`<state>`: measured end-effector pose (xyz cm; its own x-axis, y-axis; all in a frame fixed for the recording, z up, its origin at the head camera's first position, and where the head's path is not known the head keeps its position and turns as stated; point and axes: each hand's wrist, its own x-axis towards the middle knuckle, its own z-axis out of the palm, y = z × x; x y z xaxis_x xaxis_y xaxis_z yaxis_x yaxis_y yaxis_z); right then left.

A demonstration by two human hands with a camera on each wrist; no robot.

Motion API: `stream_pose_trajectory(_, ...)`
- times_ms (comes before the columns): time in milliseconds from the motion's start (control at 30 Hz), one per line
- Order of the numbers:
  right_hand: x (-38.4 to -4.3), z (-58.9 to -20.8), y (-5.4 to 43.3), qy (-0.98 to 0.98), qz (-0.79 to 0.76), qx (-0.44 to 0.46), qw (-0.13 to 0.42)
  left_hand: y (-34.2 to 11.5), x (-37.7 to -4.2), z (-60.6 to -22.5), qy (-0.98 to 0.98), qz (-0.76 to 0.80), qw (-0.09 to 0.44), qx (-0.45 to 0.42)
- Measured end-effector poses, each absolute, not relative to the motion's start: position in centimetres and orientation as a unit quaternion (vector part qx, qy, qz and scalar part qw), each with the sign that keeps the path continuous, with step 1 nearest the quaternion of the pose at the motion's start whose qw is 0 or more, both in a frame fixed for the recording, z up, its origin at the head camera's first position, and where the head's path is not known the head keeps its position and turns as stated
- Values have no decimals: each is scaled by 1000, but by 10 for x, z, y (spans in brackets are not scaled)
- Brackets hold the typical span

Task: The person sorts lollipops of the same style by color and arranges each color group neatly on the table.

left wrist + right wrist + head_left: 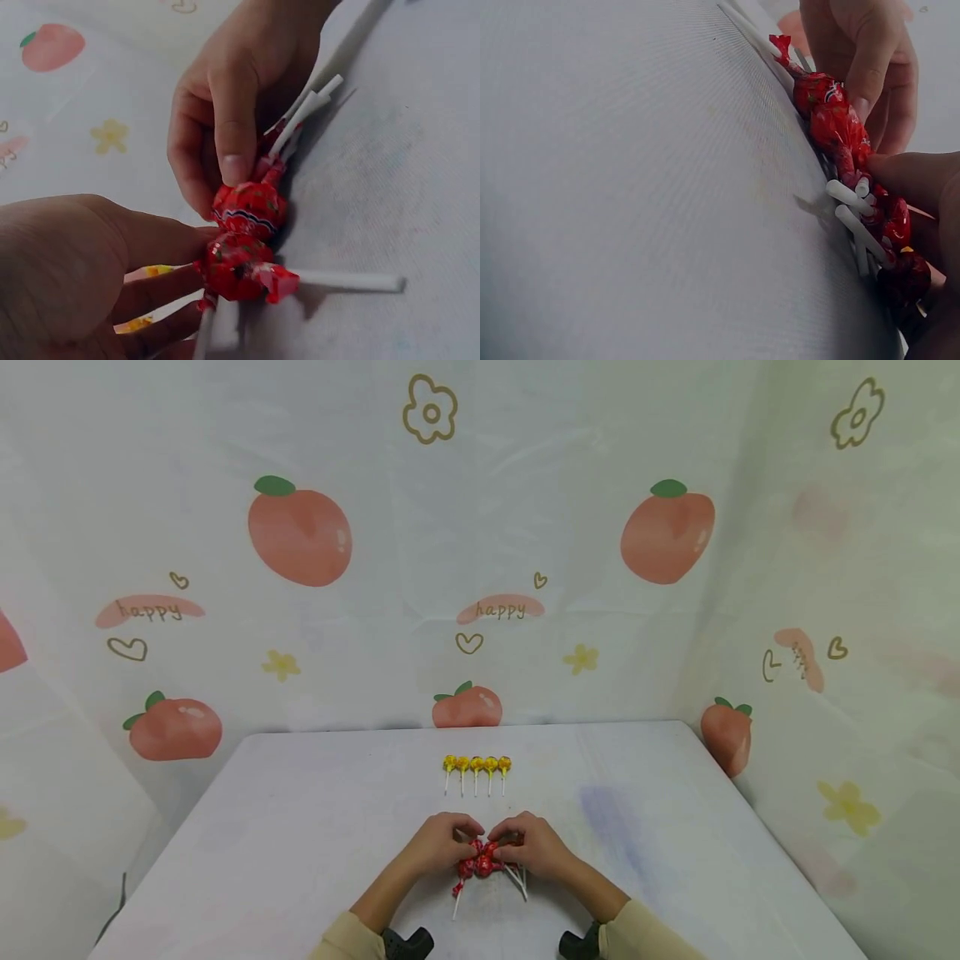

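Observation:
Several red-wrapped lollipops (pixel 484 866) lie bunched on the table, white sticks pointing different ways. My left hand (pixel 448 843) pinches a red lollipop (pixel 234 271) at the left of the bunch, thumb against its wrapped head. From the other side my right hand (pixel 534 846) grips at the lollipop heads, its thumb on a red lollipop (pixel 249 206) right beside the first. In the right wrist view, more red lollipops (pixel 901 279) sit under the right hand, partly hidden by it, their short white sticks (pixel 859 225) poking out.
Beyond the hands, several yellow lollipops (pixel 477 765) stand in a neat row, heads away from me and sticks toward me. The white table (pixel 262 827) reaches back to a fruit-printed cloth wall (pixel 480 527). Dark wrist straps (pixel 408 945) show by the sleeves.

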<state>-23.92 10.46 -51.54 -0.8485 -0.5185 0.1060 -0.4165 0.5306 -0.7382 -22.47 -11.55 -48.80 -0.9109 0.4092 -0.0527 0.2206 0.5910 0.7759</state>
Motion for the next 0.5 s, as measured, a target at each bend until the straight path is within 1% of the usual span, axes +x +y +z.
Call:
stream_pose_trajectory(200, -241, -517, 106, 870, -407, -268, 76, -109, -226, -482, 893, 399, 141, 154)
stream_pose_trajectory(500, -242, -517, 106, 865, -413, -273, 86, -103, -227, -477, 906, 372, 138, 150)
